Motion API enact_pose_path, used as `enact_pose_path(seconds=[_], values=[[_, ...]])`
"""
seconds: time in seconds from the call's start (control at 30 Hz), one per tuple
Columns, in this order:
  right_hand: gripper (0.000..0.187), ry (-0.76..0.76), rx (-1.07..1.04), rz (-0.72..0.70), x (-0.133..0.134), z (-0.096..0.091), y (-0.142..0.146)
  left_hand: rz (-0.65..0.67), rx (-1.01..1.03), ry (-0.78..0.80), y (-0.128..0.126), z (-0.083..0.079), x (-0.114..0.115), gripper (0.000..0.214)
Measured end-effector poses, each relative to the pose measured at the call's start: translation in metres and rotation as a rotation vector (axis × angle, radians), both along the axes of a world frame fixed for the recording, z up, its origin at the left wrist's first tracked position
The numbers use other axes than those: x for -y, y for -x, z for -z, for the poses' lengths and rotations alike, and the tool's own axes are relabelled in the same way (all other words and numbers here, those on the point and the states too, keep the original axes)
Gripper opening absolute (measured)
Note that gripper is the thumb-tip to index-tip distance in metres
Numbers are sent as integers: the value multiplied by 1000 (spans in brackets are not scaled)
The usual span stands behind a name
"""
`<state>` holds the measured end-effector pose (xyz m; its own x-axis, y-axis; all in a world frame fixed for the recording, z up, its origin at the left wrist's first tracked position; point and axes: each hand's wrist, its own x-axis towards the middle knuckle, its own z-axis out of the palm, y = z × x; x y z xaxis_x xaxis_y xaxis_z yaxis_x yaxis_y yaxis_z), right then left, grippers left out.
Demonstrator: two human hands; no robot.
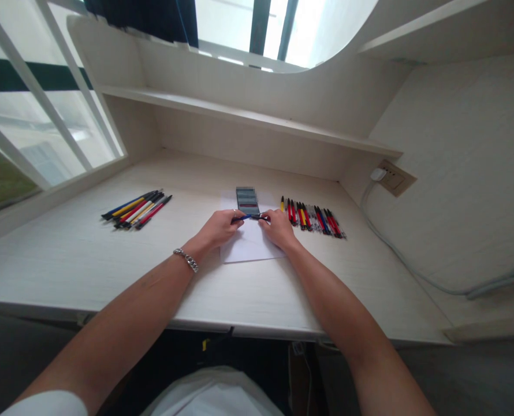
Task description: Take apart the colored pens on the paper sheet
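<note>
Over a sheet of white paper [248,245], my two hands meet at a blue pen [242,218]. My left hand [220,228], with a chain bracelet at the wrist, is closed on the blue end. My right hand [279,228] pinches a dark, thin end on the other side; whether this is part of the same pen or a separate piece is too small to tell. Just beyond the fingers lies a flat grey-teal striped rectangular thing [246,198], at the paper's far edge.
A loose pile of coloured pens [138,209] lies on the left of the white desk [110,266]. To the right, several pens [313,218] lie in a row. A shelf [239,118] spans the back. A plug with a cable [376,175] sits in the right wall socket.
</note>
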<state>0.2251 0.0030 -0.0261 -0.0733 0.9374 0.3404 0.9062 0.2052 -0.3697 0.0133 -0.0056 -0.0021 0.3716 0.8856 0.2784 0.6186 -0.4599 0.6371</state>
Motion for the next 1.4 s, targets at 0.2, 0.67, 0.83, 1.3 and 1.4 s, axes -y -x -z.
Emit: enact_pose_path(seconds=[0.2, 0.67, 0.83, 1.3, 1.4], values=[[12, 66, 3, -18, 2, -5, 2, 1, 9, 6, 2, 0, 0, 29], [22, -199, -376, -107, 18, -38, -49, -32, -3, 49, 5, 3, -3, 34], [21, -211, -314, -134, 25, -46, -46, -24, -21, 25, 6, 4, -4, 35], [19, -201, -281, -148, 29, -46, -39, -23, 3, 48, 4, 2, -2, 31], [20, -198, -278, -173, 30, -46, -37, -12, 3, 49, 4, 4, -3, 31]])
